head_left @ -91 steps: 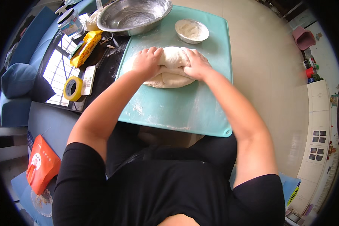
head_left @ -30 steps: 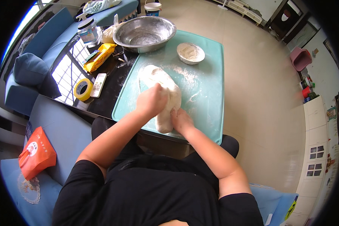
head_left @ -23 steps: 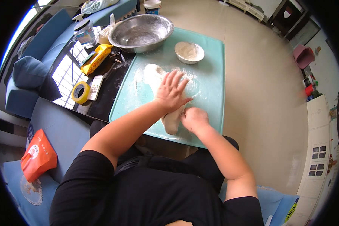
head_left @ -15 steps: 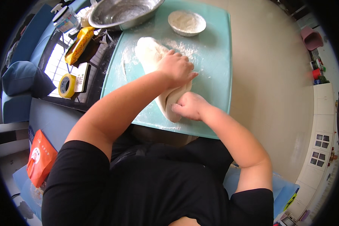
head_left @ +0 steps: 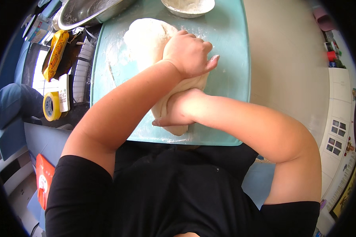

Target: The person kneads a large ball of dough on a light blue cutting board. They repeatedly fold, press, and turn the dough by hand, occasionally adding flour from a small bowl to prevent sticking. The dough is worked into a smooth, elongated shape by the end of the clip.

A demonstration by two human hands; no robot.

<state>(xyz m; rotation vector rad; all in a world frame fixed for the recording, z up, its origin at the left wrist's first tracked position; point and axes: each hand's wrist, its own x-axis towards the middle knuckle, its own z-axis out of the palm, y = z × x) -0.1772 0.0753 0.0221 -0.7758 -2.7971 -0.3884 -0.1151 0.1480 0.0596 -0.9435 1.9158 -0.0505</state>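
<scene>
1. Pale, glossy floor (head_left: 284,71) extends to the right of both hands' fingers; white cabinets (head_left: 338,118) stand well apart from them, at the far right.
2. Dark, shiny worktop (head_left: 78,108) lies to the left of the fingers. Turquoise board (head_left: 227,59) extends beneath both hands, dusted in places with white powder.
3. Dough (head_left: 148,39), a long pale mass, lies on the board directly under the fingers. It runs slantwise: one thick end projects beyond the left fingers, the other shows just below the right hand, near the board's closest edge.
4. Left hand (head_left: 189,53) bears on the upper middle of the dough. Its fingers are bent and close together, thumb out to the right; the tips are hidden, so I cannot tell whether they clamp the dough.
5. Right hand (head_left: 178,108) presses against the lower part, nearer the body than the left fingers. One digit extends leftward over the dough; the other fingers are hidden, and their state cannot be told.
6. Beyond the left fingers: white bowl (head_left: 190,6) holding pale powder, partly out of view.
7. Far left of the fingers: metal basin (head_left: 85,14), yellow packet (head_left: 56,55), white remote control (head_left: 64,93) and, touching or just beside it, yellow tape roll (head_left: 51,106).
</scene>
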